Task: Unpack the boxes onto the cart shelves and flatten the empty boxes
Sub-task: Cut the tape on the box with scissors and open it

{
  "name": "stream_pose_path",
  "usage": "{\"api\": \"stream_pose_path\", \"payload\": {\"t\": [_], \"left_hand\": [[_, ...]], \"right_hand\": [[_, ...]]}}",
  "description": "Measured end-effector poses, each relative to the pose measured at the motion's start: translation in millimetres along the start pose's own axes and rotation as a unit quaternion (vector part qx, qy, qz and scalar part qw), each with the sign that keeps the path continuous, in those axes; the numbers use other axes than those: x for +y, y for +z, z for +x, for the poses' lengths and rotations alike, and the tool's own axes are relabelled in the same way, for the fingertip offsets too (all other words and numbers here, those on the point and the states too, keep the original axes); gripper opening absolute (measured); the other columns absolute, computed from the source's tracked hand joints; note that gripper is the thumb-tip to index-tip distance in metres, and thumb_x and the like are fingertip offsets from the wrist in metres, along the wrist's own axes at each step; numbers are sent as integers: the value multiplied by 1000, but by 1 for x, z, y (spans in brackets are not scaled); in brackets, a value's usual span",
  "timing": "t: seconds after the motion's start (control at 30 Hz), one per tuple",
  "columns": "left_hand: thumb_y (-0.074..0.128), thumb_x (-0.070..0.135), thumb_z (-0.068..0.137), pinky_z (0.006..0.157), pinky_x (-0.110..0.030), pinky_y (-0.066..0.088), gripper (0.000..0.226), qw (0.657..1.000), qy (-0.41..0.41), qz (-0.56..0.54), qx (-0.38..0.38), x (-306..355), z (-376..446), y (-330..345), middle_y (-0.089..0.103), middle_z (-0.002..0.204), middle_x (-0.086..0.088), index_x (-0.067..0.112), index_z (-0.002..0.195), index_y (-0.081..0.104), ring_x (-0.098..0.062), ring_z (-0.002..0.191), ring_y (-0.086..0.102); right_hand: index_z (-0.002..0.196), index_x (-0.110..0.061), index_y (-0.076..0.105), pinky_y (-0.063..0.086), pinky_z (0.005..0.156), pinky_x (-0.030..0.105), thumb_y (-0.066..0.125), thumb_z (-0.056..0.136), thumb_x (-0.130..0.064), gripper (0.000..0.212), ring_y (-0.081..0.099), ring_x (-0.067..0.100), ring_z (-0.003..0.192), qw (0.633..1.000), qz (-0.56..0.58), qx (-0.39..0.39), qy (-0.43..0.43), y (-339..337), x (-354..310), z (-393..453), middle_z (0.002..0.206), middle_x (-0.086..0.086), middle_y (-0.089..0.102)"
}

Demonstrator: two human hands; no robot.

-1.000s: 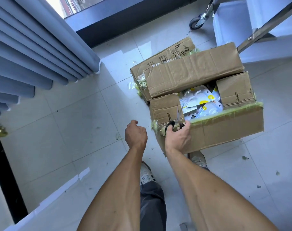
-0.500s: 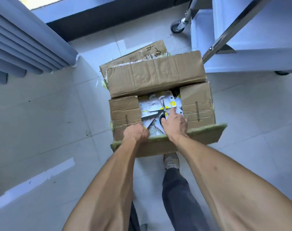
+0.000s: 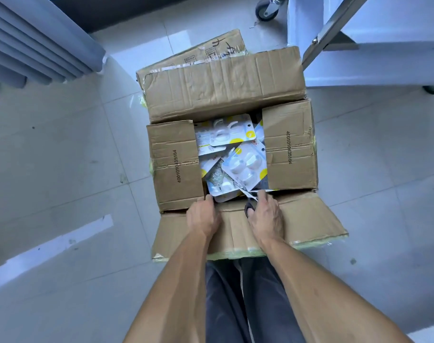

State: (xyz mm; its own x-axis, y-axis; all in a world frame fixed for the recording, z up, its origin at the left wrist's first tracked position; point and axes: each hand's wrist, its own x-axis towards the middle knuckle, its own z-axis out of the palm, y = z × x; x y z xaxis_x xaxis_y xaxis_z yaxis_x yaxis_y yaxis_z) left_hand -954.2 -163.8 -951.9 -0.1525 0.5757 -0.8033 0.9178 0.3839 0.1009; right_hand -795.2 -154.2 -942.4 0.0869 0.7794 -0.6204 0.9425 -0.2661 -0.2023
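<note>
An open cardboard box (image 3: 230, 87) stands on the tiled floor right in front of me, all its flaps spread outward. Inside lie several white blister packs (image 3: 245, 167) with yellow dots. My left hand (image 3: 203, 217) lies at the fold of the near flap (image 3: 307, 224), its fingers curled over the box's near rim. My right hand (image 3: 267, 217) rests on the same fold and grips black-handled scissors (image 3: 249, 209), whose blades point into the box. Behind this box sits a second cardboard box (image 3: 198, 54), mostly hidden.
The cart stands at the upper right: a pale shelf (image 3: 384, 58), a slanted metal post (image 3: 331, 33) and a caster wheel (image 3: 266, 9). Grey curtain folds (image 3: 37, 38) hang at the upper left. My dark-trousered legs (image 3: 235, 300) stand just below the box.
My left hand came from beside the box onto its near rim. The near flap has folded down toward me. The view has shifted to straight above the box.
</note>
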Motion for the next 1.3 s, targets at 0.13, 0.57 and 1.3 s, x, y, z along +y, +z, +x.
{"api": "stream_pose_path", "payload": {"t": [0.13,0.57,1.3], "left_hand": [[51,7,84,75,-39,44,18,982,9,-52,180,-14,-27,54,51,106,-10,11,101,57,-28,91,46],[50,4,82,91,-39,45,31,985,92,-104,104,30,4,21,42,134,-11,7,112,56,-32,120,45],[59,15,73,109,-46,28,50,946,-198,-88,240,-21,-12,0,27,153,-29,8,122,51,-40,135,38]], "right_hand": [[122,-10,53,43,85,42,68,82,-27,46,54,32,100,995,-50,72,-52,22,19,-6,106,10,57],[138,-15,41,42,76,42,54,94,-27,48,62,40,97,976,143,141,80,-5,-21,31,106,20,67],[111,-9,56,49,79,42,55,93,-31,28,63,38,97,955,131,182,196,-70,-3,54,102,21,66]]}}
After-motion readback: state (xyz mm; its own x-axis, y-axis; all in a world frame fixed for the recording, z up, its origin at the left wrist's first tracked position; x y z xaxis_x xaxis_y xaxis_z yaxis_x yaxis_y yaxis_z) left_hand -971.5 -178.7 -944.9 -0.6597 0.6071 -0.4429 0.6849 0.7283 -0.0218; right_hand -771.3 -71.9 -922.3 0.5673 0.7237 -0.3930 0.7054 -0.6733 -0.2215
